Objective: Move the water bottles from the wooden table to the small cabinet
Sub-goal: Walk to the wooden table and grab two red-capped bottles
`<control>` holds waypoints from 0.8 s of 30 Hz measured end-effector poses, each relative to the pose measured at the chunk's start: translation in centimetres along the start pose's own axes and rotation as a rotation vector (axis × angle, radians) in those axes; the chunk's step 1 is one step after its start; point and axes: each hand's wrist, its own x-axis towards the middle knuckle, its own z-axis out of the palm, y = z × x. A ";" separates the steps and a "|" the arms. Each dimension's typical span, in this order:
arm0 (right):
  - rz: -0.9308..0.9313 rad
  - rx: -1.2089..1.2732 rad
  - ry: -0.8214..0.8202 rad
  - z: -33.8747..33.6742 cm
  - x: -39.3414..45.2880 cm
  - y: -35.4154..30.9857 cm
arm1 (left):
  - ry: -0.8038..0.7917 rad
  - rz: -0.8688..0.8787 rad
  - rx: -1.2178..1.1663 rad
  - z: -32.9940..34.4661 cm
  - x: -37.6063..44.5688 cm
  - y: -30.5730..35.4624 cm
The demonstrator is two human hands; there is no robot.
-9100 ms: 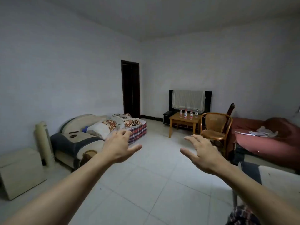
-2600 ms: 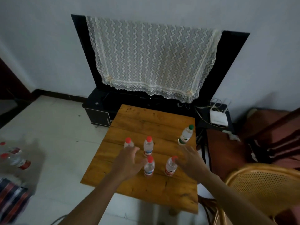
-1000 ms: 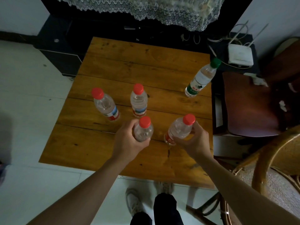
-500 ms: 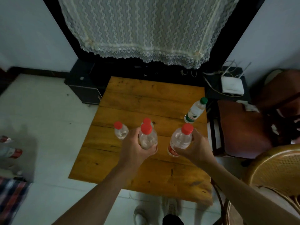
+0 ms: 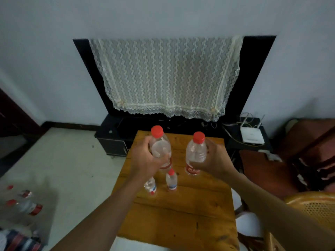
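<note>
Pale wall (image 5: 45, 51) at the back, with a black TV (image 5: 257, 69) on a dark stand (image 5: 112, 142) and a lace cloth (image 5: 166, 78) draped over the screen. In front of it sits the wooden counter (image 5: 181, 223), on a light tiled floor (image 5: 63, 160).

Both hands are up over the counter, each grasping a red-capped bottle lifted clear of the wood. Left hand (image 5: 143, 162) has its fingers wrapped round the body of the left bottle (image 5: 160, 145), cap poking out above the grip and tilted a little left. Right hand (image 5: 212, 162) is curled round the right bottle (image 5: 196, 153) from the side, upright-ish, red label showing below the fingers.

Two more bottles stand on the counter just under the hands: one (image 5: 171, 180) with a red cap, one (image 5: 150, 185) partly hidden by the left wrist.

A white router (image 5: 252, 134) sits on the stand's right end, a wicker chair (image 5: 311, 209) is bottom right, and a few blurry bottles (image 5: 27, 205) are at the left edge.
</note>
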 end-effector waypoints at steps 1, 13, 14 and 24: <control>-0.017 0.018 0.026 -0.9 0.4 -1.3 | 0.031 0.005 0.010 -1.2 0.4 0.9; -0.167 0.134 0.188 -4.2 2.2 -10.9 | 0.164 0.073 -0.032 -9.2 2.1 5.0; -0.158 0.141 0.187 -4.1 2.2 -11.4 | 0.172 0.084 -0.031 -9.8 2.1 5.0; -0.180 0.076 0.162 -3.0 2.0 -14.0 | 0.223 0.070 -0.079 -12.7 1.3 2.7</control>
